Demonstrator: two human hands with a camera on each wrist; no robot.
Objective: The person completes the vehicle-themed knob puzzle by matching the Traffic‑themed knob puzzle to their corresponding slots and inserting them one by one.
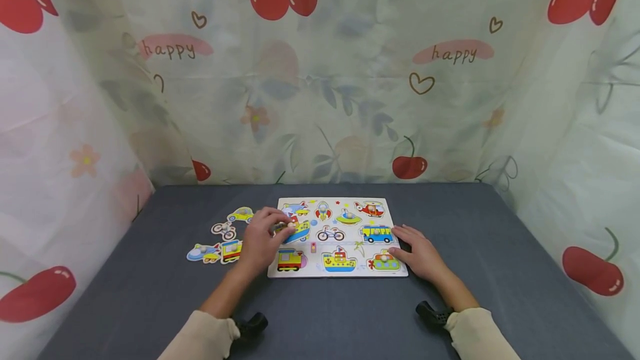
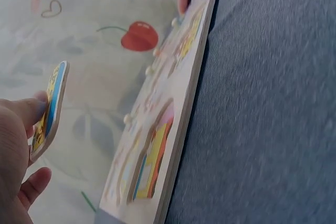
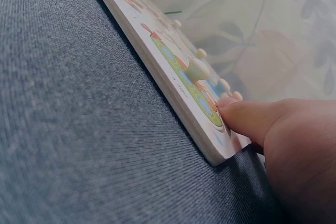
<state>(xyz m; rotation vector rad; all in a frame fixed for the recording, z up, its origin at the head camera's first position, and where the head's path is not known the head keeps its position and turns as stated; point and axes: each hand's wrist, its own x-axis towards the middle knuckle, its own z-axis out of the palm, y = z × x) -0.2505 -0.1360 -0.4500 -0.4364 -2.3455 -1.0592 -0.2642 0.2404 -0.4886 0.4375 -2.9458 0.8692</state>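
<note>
My left hand (image 1: pixel 260 240) pinches a wooden boat piece (image 1: pixel 301 232), blue, yellow and red, over the left side of a white knob puzzle board (image 1: pixel 314 266). In the left wrist view the boat piece (image 2: pixel 54 106) is tilted up, apart from the board. My right hand (image 1: pixel 421 251) rests at the board's right edge, beside the bus piece (image 1: pixel 377 234). Its thumb touches the board near the green submarine piece (image 1: pixel 385 260), as the right wrist view shows. Flat pictures of a train (image 1: pixel 290 260), a ship (image 1: pixel 340 260) and a bicycle (image 1: pixel 331 233) show on the board.
Left of the board lie loose pieces: a yellow car (image 1: pixel 240 214), a bicycle (image 1: pixel 224 231), an airplane (image 1: pixel 202 253) and a train (image 1: pixel 231 251), partly behind my left hand. The dark grey tabletop (image 1: pixel 340 315) ends at a patterned curtain (image 1: pixel 340 115).
</note>
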